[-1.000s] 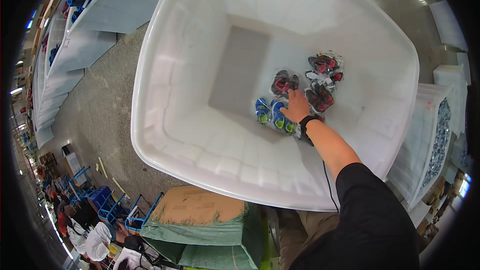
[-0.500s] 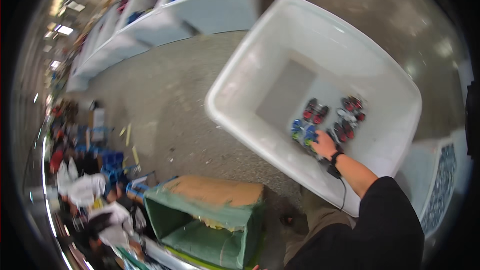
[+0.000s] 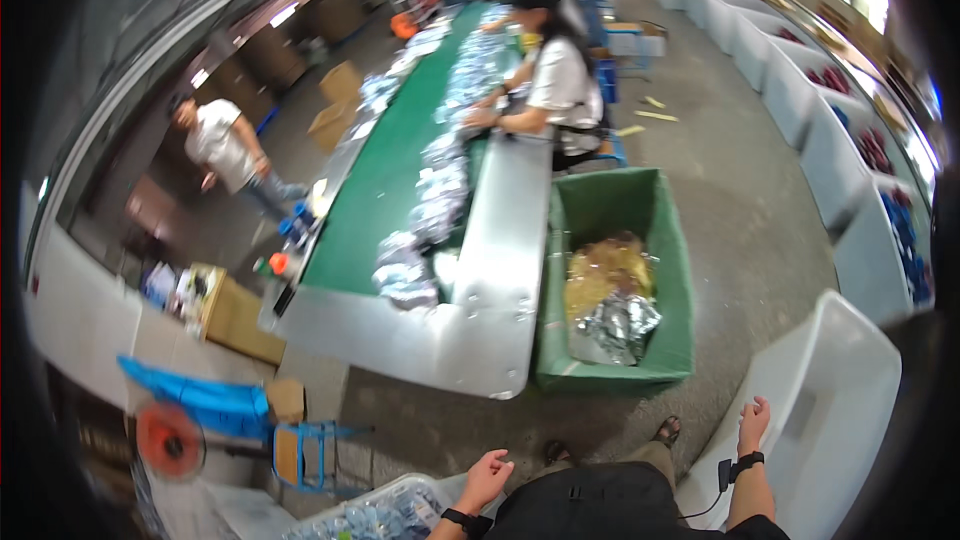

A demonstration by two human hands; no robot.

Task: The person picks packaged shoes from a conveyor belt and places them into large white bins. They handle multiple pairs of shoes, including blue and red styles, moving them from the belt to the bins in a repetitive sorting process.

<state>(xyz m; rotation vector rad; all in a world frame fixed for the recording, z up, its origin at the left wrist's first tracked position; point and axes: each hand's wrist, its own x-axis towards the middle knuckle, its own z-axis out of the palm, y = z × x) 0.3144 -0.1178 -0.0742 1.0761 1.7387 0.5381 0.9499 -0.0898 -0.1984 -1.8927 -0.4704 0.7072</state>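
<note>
My left hand [image 3: 488, 475] hangs low in front of me with loosely bent fingers spread apart and nothing in them. It is nearest to a white bin [image 3: 455, 485] at the lower edge, which holds clear-bagged items [image 3: 375, 518]. My right hand [image 3: 753, 425] is raised beside a large white tub [image 3: 845, 340] on the right; its fingers are loosely curled and apart, and no object shows in it. The tub's near wall hides part of its floor. Both wrists wear black bands.
Ahead stands a green box [image 3: 680, 325] with yellow and silver wrapping. Left of it runs a green conveyor belt [image 3: 370, 190] with bagged items and a metal end [image 3: 470, 350]. One person [image 3: 565, 80] sits beside it; another [image 3: 225, 145] stands left. White tubs [image 3: 815, 175] line the right.
My view has swung left from the tub to the conveyor. My right hand has come out of the tub, away from the small red and blue things inside. My left hand has come into view.
</note>
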